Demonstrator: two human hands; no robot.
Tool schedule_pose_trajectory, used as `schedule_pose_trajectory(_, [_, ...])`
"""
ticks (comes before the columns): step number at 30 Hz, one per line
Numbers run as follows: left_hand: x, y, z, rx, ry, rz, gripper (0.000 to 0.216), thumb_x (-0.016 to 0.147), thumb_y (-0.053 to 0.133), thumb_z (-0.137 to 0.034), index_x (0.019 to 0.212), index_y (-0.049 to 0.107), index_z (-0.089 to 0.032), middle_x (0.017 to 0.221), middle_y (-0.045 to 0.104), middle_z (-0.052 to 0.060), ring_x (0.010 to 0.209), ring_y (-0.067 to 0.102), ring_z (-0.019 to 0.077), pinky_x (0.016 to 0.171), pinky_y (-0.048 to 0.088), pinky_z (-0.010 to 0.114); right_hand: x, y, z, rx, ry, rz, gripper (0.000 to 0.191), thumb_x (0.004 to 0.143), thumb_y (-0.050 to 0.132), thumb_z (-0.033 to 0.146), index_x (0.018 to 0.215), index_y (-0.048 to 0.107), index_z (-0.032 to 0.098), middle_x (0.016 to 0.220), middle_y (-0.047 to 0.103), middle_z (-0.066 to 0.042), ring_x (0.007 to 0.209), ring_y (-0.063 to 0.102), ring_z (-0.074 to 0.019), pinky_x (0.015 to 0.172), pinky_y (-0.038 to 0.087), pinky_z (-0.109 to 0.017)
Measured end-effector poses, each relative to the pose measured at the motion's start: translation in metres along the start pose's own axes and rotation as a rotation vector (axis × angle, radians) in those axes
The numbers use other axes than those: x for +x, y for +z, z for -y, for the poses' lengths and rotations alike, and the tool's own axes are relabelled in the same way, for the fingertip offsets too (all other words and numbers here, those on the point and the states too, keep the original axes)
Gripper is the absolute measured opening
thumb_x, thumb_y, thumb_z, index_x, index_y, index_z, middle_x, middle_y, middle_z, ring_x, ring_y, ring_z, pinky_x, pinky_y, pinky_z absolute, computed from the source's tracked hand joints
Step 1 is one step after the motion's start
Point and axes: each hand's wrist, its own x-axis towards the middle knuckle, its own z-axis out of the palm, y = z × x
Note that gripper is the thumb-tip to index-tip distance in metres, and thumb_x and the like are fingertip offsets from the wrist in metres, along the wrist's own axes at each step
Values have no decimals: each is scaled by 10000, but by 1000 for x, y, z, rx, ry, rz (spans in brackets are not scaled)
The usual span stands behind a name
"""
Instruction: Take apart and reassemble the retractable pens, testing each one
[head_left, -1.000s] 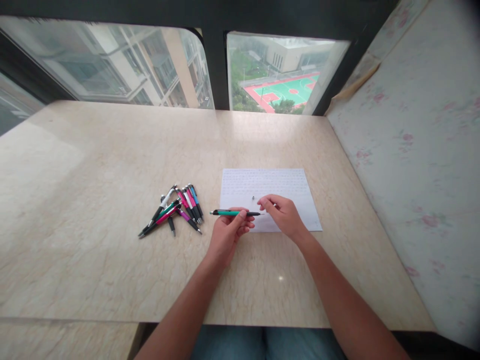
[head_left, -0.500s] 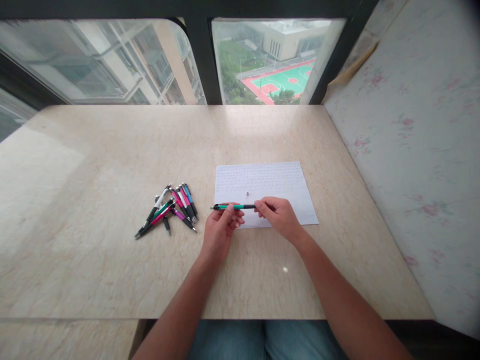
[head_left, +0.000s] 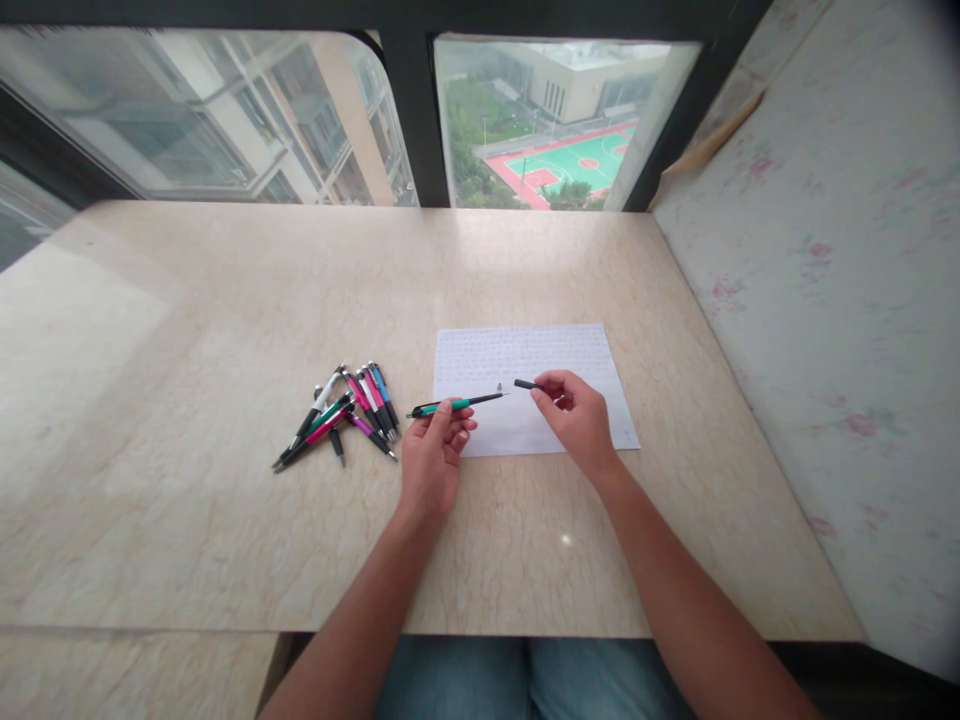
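Observation:
My left hand is closed on a green pen, gripped at its barrel, with the thin inner tip pointing right over a white sheet of paper. My right hand pinches a small dark pen piece, held apart from the pen's tip. A tiny metal part lies on the paper between the two hands.
A heap of several coloured pens lies to the left of my left hand on the beige marble table. A window runs along the far edge. A floral-patterned surface borders the table on the right.
The dark front piece has come off the green pen; my right hand has drawn it away to the right. My left hand has tilted the pen slightly.

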Motion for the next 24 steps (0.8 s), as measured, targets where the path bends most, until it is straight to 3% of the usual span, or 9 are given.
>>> schedule_pose_trajectory(5, [-6,3,4,6,-38,55,273,719,798,-330,852,702,-112,781,721,55,639,656,84,559,465,151,-2,11,-7,-230,-220,2,146,886,564,232,952,690,196,824,684,-48,673,584,-152,626,486,-293])
schedule_pose_trajectory(10, [-7,3,7,12,-50,85,271,742,781,-347,840,711,-104,773,721,64,626,652,81,556,464,150,-4,18,-13,-374,-300,67,227,942,511,247,1048,706,200,956,723,-74,861,645,-200,767,510,-326])
schedule_pose_trajectory(13, [-7,3,7,11,-53,90,266,748,777,-348,841,712,-107,772,721,64,623,649,81,560,464,153,-4,19,-14,-412,-297,120,236,949,505,238,1058,714,215,981,737,-66,922,653,-214,820,504,-336])
schedule_pose_trajectory(19, [-7,3,6,13,-58,90,277,731,792,-348,839,711,-106,772,718,65,630,653,87,559,469,152,-3,17,-14,-328,-257,146,199,882,595,189,1041,714,210,943,750,-39,699,610,-165,744,508,-316])
schedule_pose_trajectory(24, [-6,3,6,19,-54,76,283,722,800,-346,841,708,-106,781,718,65,632,650,86,561,471,150,-1,10,-10,-257,-189,73,187,906,575,269,995,724,198,925,753,-57,674,603,-161,711,493,-317])
